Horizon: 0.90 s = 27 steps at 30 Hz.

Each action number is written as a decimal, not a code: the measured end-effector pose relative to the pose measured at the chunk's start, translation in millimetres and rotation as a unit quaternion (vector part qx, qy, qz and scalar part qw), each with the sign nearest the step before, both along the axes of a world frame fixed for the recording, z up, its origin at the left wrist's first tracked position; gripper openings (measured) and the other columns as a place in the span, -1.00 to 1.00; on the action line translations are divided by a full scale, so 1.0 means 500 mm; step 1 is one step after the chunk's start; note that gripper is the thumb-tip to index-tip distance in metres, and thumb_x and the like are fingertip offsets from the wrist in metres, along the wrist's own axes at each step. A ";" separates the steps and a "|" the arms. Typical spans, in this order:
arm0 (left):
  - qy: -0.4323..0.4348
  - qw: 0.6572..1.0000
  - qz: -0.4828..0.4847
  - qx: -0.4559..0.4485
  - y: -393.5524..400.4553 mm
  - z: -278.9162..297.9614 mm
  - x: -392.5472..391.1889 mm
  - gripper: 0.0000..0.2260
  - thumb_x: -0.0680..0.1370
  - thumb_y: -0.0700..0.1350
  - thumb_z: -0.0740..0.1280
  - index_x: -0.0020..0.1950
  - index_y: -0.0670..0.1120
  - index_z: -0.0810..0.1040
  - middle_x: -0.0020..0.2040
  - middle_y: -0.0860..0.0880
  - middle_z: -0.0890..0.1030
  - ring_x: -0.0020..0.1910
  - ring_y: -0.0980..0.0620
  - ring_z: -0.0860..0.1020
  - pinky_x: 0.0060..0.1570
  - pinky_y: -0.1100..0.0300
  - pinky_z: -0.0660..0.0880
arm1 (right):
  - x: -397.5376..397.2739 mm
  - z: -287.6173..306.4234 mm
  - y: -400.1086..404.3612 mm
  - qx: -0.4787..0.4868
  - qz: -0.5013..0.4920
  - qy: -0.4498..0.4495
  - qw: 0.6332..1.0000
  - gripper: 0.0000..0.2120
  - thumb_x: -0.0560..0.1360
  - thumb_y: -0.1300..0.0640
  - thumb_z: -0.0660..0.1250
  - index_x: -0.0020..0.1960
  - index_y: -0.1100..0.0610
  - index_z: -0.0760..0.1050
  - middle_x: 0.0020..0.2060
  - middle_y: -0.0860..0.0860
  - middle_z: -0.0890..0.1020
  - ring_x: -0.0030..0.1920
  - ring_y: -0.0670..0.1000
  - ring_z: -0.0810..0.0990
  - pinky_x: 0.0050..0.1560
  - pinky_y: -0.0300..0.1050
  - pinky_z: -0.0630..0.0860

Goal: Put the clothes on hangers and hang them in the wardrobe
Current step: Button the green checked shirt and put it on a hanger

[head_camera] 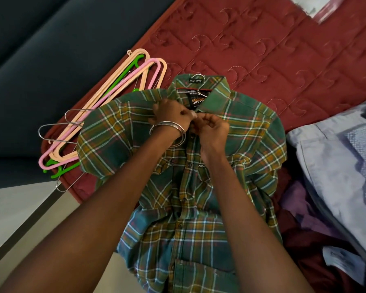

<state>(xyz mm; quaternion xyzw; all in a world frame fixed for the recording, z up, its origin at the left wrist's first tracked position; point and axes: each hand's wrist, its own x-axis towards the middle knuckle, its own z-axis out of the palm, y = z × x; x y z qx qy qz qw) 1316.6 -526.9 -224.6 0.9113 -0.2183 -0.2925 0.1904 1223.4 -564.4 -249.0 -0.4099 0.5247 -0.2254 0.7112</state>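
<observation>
The shirt (199,176) lay on the bed (283,49), long axis 12 to 6, collar at 12. Both hands, left (173,115) and right (211,127), pinched its top placket together.

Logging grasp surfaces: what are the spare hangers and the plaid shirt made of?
Coloured hangers: likely plastic, flat smooth pastel bars. Silver hangers: thin bare metal wire, glinting. Plaid shirt: woven cloth, probably cotton, matte, creased.

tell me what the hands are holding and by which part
Both the left hand and the right hand pinch the green plaid button-up shirt at its front placket just below the collar, around the top button.
</observation>
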 end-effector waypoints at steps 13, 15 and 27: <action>-0.089 0.991 -0.063 0.073 -0.010 0.002 -0.015 -0.81 0.54 -0.01 0.26 0.07 0.01 0.61 0.30 -0.05 0.35 0.36 -0.13 0.18 0.32 -0.18 0.13 | -0.008 -0.003 -0.030 -0.021 0.144 0.061 0.987 -0.70 0.56 0.35 0.23 -0.31 0.15 0.51 -0.43 -0.01 0.53 -0.39 -0.10 0.43 -0.34 -0.18 0.37; -0.085 0.992 -0.046 0.075 -0.012 -0.003 -0.016 -0.81 0.55 -0.03 0.25 0.07 0.01 0.60 0.30 -0.06 0.34 0.36 -0.14 0.18 0.33 -0.19 0.13 | -0.003 -0.002 -0.031 -0.085 0.154 0.112 0.978 -0.72 0.54 0.33 0.24 -0.30 0.13 0.52 -0.37 0.07 0.56 -0.33 0.01 0.47 -0.27 -0.04 0.40; -0.206 0.977 -0.047 -0.024 0.047 -0.029 0.097 -0.52 0.50 -0.03 0.36 0.39 -0.08 0.37 0.34 -0.16 0.38 0.32 -0.19 0.33 0.25 -0.09 0.30 | 0.128 0.045 -0.202 -0.338 0.365 0.364 0.787 -0.69 0.46 0.15 0.43 0.08 0.35 0.52 0.05 0.28 0.61 0.07 0.23 0.59 0.03 -0.01 0.47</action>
